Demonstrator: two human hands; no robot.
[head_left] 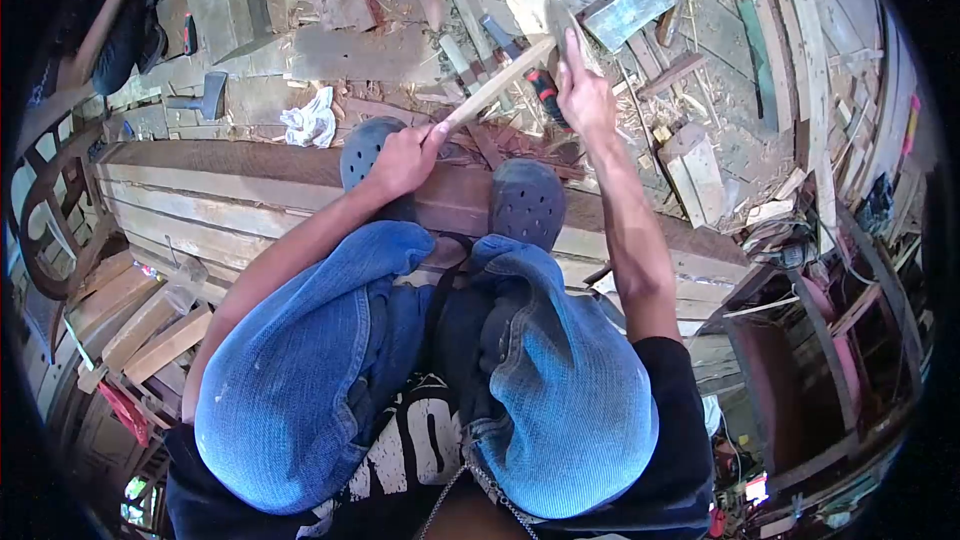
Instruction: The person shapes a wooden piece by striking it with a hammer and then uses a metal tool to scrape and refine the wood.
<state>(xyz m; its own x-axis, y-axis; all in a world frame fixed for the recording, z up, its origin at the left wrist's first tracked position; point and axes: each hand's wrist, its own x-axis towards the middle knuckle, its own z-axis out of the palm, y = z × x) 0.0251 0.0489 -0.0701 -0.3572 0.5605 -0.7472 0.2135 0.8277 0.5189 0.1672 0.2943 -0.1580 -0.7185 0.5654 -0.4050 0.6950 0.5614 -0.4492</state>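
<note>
My left hand (408, 158) is closed around the near end of a slim wooden stick (495, 85), which slants up and to the right. My right hand (586, 98) grips a flat greyish blade (563, 28), index finger stretched along it; its handle is hidden in the palm. The stick's far tip meets the blade in this view, at the near edge of a pale wood block (530, 2). Just left of my right hand lies a red-and-black tool grip (547, 94), apparently part of a hammer with a bluish head (497, 30).
A grey metal-faced block (630, 12) lies beyond my right hand. To the left are a hatchet (208, 96) and a white cloth (310, 120). My shoes rest on a long timber beam (230, 162). Wood shavings and offcuts litter the floor; another person's arm (108, 15) shows upper left.
</note>
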